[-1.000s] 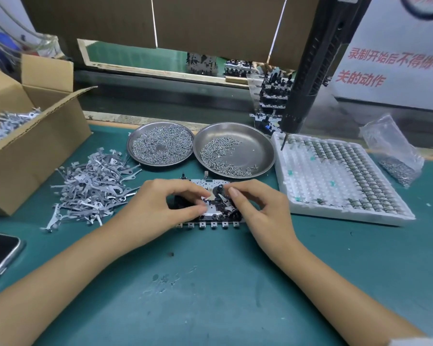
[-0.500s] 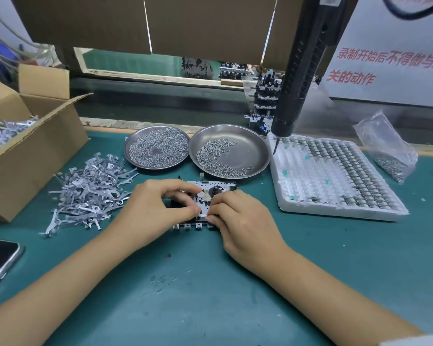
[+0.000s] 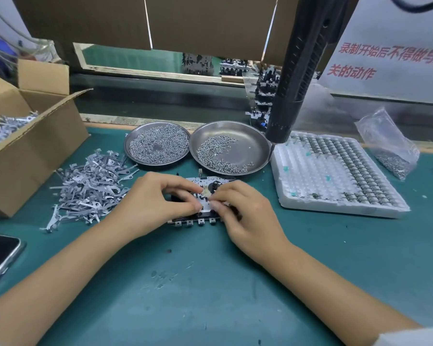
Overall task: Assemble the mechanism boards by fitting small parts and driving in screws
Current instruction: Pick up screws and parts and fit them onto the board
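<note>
Metal mechanism board [image 3: 205, 186] lies at table centre; your right hand [image 3: 245, 216] has slid from three o'clock onto it, both hands now pinching one small part, left hand [image 3: 158, 198] at nine; seating looks underway, screw dishes [image 3: 231, 148] at twelve

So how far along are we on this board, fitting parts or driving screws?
Fitting parts. Both the left hand and the right hand work with their fingertips on the board, which lies flat on the mat; what they pinch is too small to tell. The screwdriver hangs untouched above, so the screws from the dishes look yet to be driven.
</note>
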